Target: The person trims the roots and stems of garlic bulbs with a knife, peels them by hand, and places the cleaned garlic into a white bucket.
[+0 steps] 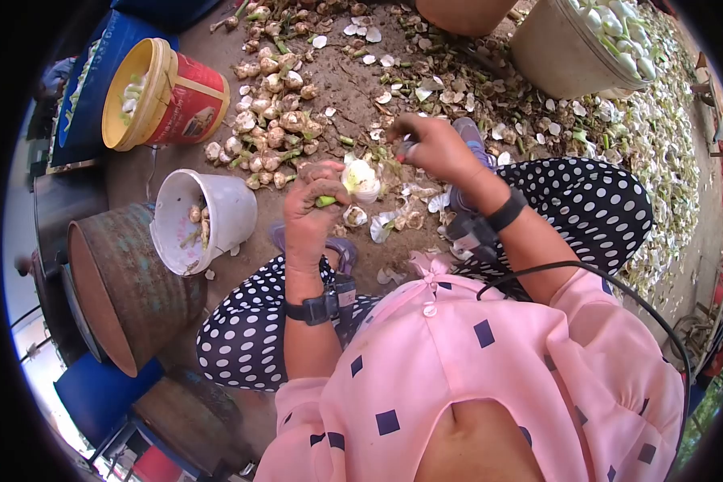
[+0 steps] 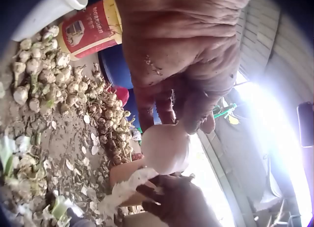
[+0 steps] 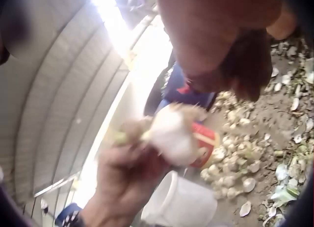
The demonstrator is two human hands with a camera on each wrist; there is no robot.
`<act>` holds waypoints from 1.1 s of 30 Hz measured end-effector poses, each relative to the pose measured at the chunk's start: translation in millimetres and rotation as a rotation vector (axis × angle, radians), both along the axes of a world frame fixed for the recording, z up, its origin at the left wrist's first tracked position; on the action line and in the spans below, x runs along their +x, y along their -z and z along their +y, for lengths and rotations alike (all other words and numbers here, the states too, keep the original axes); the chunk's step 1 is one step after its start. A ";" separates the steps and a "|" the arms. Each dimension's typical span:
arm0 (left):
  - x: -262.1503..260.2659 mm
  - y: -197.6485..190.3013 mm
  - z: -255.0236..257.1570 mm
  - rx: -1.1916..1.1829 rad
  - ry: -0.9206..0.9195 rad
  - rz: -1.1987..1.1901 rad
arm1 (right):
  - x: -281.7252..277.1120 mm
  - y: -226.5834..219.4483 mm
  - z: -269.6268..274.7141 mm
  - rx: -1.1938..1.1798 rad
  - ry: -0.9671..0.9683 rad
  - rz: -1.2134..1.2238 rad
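Observation:
My left hand [image 1: 317, 197] holds a white garlic bulb [image 1: 361, 180] by its short green stem, and the fingers curl round that stem. In the left wrist view the bulb [image 2: 166, 147] hangs smooth and pale below the fingertips. My right hand [image 1: 442, 149] is raised to the right of the bulb, apart from it in the head view, with its fingers curled. A small red object [image 3: 184, 90] shows at its fingertips; I cannot tell its kind. A strip of pale skin [image 2: 128, 187] overlaps the right hand's fingers in the left wrist view.
Unpeeled garlic bulbs [image 1: 277, 128] lie heaped ahead. A white bucket [image 1: 237, 213] with a few bulbs and a yellow-and-red bucket [image 1: 197, 100] stand left. A large pale bucket [image 1: 558, 60] holds peeled garlic. Loose skins [image 1: 390, 225] litter the ground; a rusty drum [image 1: 149, 281] stands left.

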State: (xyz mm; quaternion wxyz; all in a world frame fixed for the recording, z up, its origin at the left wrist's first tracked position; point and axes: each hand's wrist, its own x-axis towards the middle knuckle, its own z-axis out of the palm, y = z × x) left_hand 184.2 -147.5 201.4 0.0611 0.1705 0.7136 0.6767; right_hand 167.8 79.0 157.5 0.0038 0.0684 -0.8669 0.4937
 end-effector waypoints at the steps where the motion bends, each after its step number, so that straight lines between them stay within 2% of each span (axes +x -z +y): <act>1: -6.1 0.8 -1.0 -0.002 0.000 0.005 | -1.1 -1.2 1.9 -0.611 -0.004 -0.456; 3: -14.7 6.3 -6.4 0.054 0.065 -0.056 | 11.1 -26.3 -13.7 -0.900 -0.079 -0.357; 5: -22.8 -1.2 0.8 0.102 0.014 -0.143 | 3.5 -14.1 -16.1 -0.738 -0.281 -0.579; 6: -33.9 1.3 -1.2 0.048 -0.019 -0.086 | -4.9 -11.8 -14.4 -0.647 -0.276 -0.759; 7: -45.7 3.7 -5.1 -0.007 -0.055 -0.028 | -10.4 -4.0 -13.1 -0.604 -0.225 -0.827; 9: -64.9 22.4 -17.0 0.004 -0.094 -0.054 | -26.6 9.6 -2.3 0.305 -0.264 -0.394; 11: -72.3 42.9 -18.1 -0.364 -0.190 -0.016 | -24.0 13.4 2.7 0.694 -0.123 -0.212; 12: -72.0 50.6 -15.3 -0.425 -0.173 -0.063 | -23.2 14.5 -4.5 0.588 -0.022 -0.111; 13: -73.9 56.1 -7.2 -0.482 -0.156 -0.108 | -30.2 16.3 -13.9 0.583 -0.038 -0.100; 15: -72.3 58.3 17.3 -0.100 -0.027 -0.287 | -40.8 24.0 -30.4 -0.332 -0.128 -0.488; 16: -79.0 58.7 19.2 -0.099 -0.038 -0.289 | -50.9 30.8 -34.9 -0.459 -0.094 -0.544; 17: -87.2 59.5 19.3 -0.045 -0.121 -0.320 | -62.9 23.6 -32.0 -0.482 -0.046 -0.723; 18: -94.3 62.2 15.7 0.008 -0.204 -0.355 | -76.2 12.4 -27.0 -0.520 0.094 -0.717; 19: -107.3 80.2 -1.6 -0.150 -0.297 -0.390 | -92.4 6.5 -20.8 -0.555 0.235 -0.707; 20: -125.8 113.6 -31.7 -0.307 -0.389 -0.422 | -124.9 38.0 12.9 -0.465 0.152 -0.499; 21: -142.0 167.0 -73.5 -0.419 -0.395 -0.359 | -144.1 0.4 30.6 -0.621 0.229 -0.467; 22: -147.5 159.2 -88.3 -0.831 -0.459 -0.357 | -180.3 -2.0 96.8 -0.751 0.064 -0.571; 23: -156.3 166.7 -102.9 -0.831 -0.461 -0.364 | -201.4 -7.6 140.7 -0.749 0.063 -0.577; 24: -162.6 180.4 -117.5 -1.053 -0.421 -0.304 | -219.8 -12.3 175.7 -1.043 -0.018 -0.280; 25: -166.8 196.1 -127.6 -1.271 -0.374 -0.241 | -234.2 -13.7 187.4 -1.317 -0.100 0.034; 26: -169.2 213.1 -133.5 -1.391 -0.300 -0.143 | -242.1 -17.2 172.4 -1.312 -0.101 0.025; 27: -171.0 229.7 -137.8 -1.504 -0.219 -0.038 | -244.8 -18.2 157.0 -1.261 0.074 0.050; 29: -173.8 236.5 -124.7 -1.732 -0.182 0.127 | -239.0 -28.6 114.5 -1.132 0.415 0.105; 30: -177.9 240.8 -124.7 -1.754 -0.157 0.079 | -225.0 -6.2 94.6 -0.898 0.390 -0.017; 31: -182.0 242.5 -124.8 -1.777 -0.131 0.034 | -219.9 58.4 101.7 -1.604 -0.067 -0.327; 32: -185.0 237.5 -121.8 -1.771 -0.127 0.037 | -203.8 70.5 65.3 -0.803 -0.027 -0.389; 33: -183.2 224.8 -117.1 -1.653 -0.180 -0.076 | -174.9 73.9 8.0 -0.547 0.245 -0.502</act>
